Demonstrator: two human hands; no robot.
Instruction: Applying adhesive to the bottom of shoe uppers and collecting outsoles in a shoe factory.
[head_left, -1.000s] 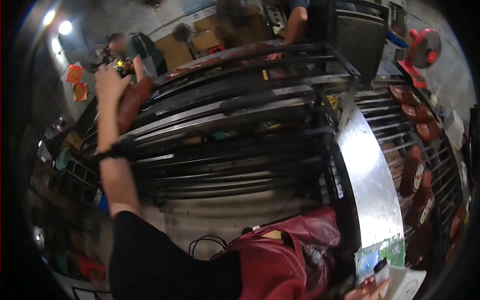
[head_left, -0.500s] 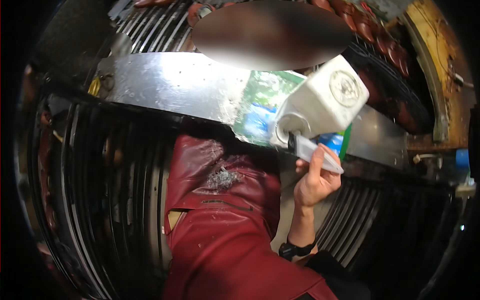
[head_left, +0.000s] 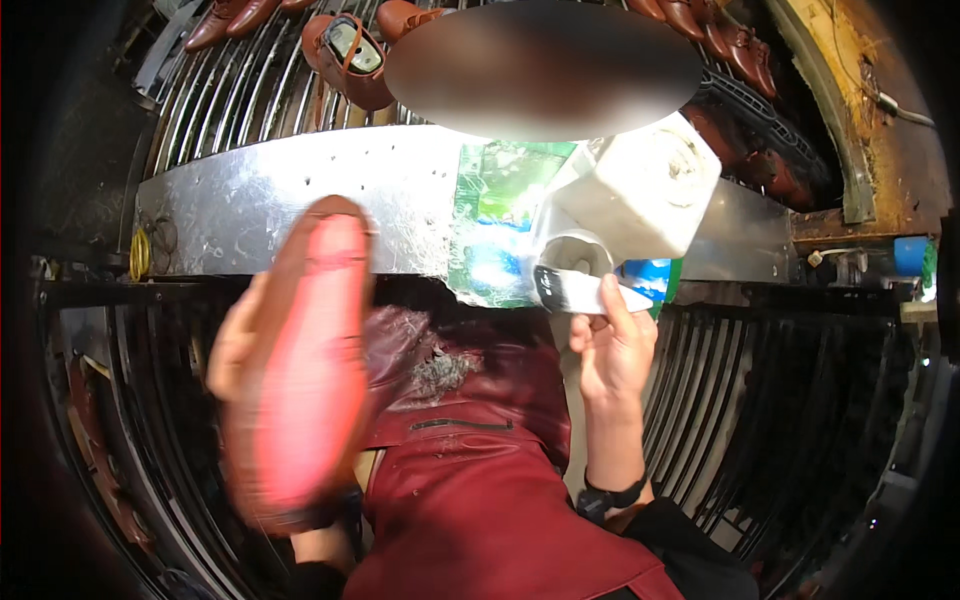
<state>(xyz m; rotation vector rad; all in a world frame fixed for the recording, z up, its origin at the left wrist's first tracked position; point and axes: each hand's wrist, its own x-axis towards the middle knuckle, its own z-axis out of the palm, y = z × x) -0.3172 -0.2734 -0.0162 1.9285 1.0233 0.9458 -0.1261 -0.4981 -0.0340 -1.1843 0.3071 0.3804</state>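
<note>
My left hand (head_left: 236, 350) grips a brown shoe (head_left: 312, 390), its pinkish-red sole turned up toward me and its toe pointing away. Most of the left palm and some of its fingers are hidden behind the shoe. Between the thumb and fingers of my right hand (head_left: 615, 360) is a brush (head_left: 590, 293) with a flat white handle and dark bristles. The bristle end lies at the near lip of the cut-open mouth of a tilted white plastic jug (head_left: 645, 190). Under the jug lies a green and blue plastic sheet (head_left: 495, 240), smeared with white.
A metal shelf (head_left: 270, 190) runs across in front of me. Beyond it, a slatted rack holds several brown shoes (head_left: 350, 60). Dark metal bars (head_left: 720, 400) flank me on both sides. A wooden frame (head_left: 850, 150) stands at right. A blurred oval covers part of the far middle.
My left hand has come into view at left, carrying the shoe. The brush has shifted slightly up and left, and its bristles now rest at the jug's near lip.
</note>
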